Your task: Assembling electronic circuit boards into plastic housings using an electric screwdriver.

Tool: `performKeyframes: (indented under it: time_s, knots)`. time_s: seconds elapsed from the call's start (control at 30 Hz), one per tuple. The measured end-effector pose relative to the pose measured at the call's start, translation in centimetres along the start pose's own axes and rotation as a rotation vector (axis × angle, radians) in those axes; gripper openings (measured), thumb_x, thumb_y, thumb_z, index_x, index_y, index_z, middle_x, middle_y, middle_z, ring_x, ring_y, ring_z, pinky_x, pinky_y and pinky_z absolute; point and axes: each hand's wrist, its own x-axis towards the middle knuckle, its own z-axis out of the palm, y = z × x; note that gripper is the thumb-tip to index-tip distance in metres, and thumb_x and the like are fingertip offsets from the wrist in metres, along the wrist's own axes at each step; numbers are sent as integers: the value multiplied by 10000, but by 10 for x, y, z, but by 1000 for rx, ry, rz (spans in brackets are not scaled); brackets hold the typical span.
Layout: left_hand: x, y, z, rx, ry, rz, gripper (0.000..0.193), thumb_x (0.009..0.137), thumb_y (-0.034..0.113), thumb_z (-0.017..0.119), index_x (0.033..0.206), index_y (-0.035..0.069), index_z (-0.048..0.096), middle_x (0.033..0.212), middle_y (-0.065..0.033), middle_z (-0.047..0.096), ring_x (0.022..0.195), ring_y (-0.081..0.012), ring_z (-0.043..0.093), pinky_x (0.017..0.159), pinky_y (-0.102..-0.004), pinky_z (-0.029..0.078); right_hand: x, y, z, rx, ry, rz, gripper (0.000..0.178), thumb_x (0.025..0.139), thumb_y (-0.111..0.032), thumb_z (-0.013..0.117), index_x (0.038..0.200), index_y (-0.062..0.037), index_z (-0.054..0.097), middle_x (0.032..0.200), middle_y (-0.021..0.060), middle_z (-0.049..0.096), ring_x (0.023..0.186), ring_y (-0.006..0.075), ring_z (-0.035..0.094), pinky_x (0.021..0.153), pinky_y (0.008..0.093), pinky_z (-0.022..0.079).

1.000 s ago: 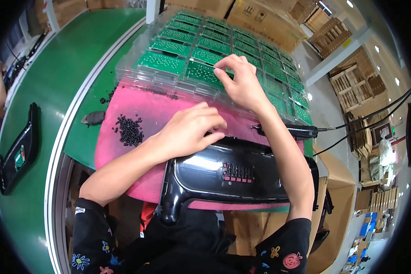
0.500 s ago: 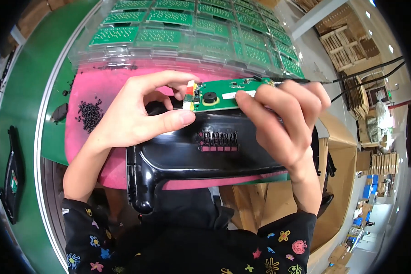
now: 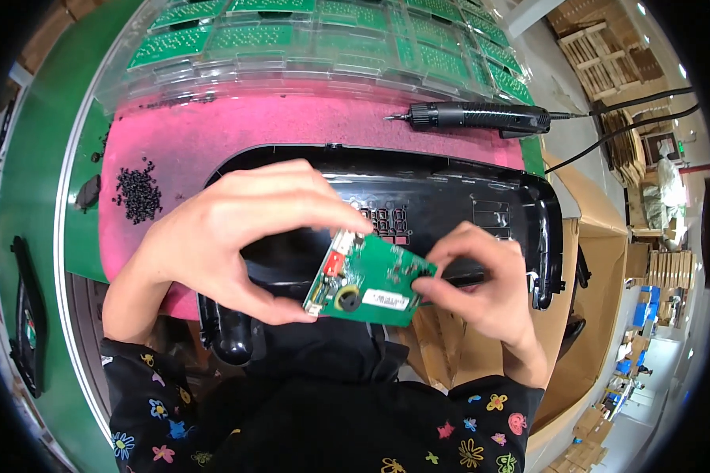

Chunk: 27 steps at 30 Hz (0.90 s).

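Note:
A green circuit board (image 3: 383, 272) is held tilted between my two hands, above the near side of a black plastic housing (image 3: 442, 181). My left hand (image 3: 244, 236) grips its left end between thumb and fingers, beside a red and white connector (image 3: 335, 262). At the board's right end, my right hand (image 3: 481, 280) pinches the edge with thumb and forefinger. A round black part (image 3: 348, 298) and a white label (image 3: 386, 299) show on the board's face. Under the hands, the housing lies on a pink mat (image 3: 189, 134), its digit-shaped cutouts partly hidden by the board.
A black electric screwdriver (image 3: 481, 118) lies behind the housing, its cable running right. Small black screws (image 3: 139, 193) are heaped on the mat's left. Clear trays (image 3: 292, 71) of green boards stand at the back. An open cardboard box (image 3: 588, 315) is at the right.
The board has come nearer to me and tilted, its right end dropping. My right hand has moved down with it. The screwdriver and more of the housing now show.

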Motion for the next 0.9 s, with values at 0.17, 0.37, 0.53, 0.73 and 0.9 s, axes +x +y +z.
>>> performKeyframes:
  time_s: [0.17,0.37,0.53,0.73,0.9]
  knots:
    - [-5,-2,3,87,-231,-109,651,608,204,865,1190,7,650,965,-86,674,836,-262,638,725,-329,490,-20,5,2,117,-100,58,132,754,39,695,881,10,682,733,83,661,625,179,636,613,278,502]
    - [-7,1,3,163,-332,-236,567,592,237,853,1084,46,644,879,-44,636,803,-242,638,691,-342,494,-21,9,-6,187,-208,-23,263,731,-61,823,939,-7,671,825,99,677,777,212,670,716,310,529]
    - [-9,-3,1,238,-239,-261,545,575,261,853,1024,51,625,796,-32,623,718,-234,646,634,-332,515,-10,9,-5,75,-152,-95,621,583,-237,945,1069,-25,622,1027,125,657,936,266,643,820,356,519]
    - [-9,-5,6,411,-233,-346,585,589,272,859,1063,45,602,809,-39,611,752,-241,641,664,-343,509,5,31,-8,-204,-34,-212,536,559,-188,911,1017,-33,681,1063,112,645,973,288,621,868,372,504]
    - [-6,-2,14,520,-151,-394,602,621,258,862,1106,49,574,840,-58,586,774,-261,618,661,-373,492,19,53,-7,-157,40,-203,532,576,-103,857,1069,-34,668,1114,119,623,1023,307,594,920,384,472]
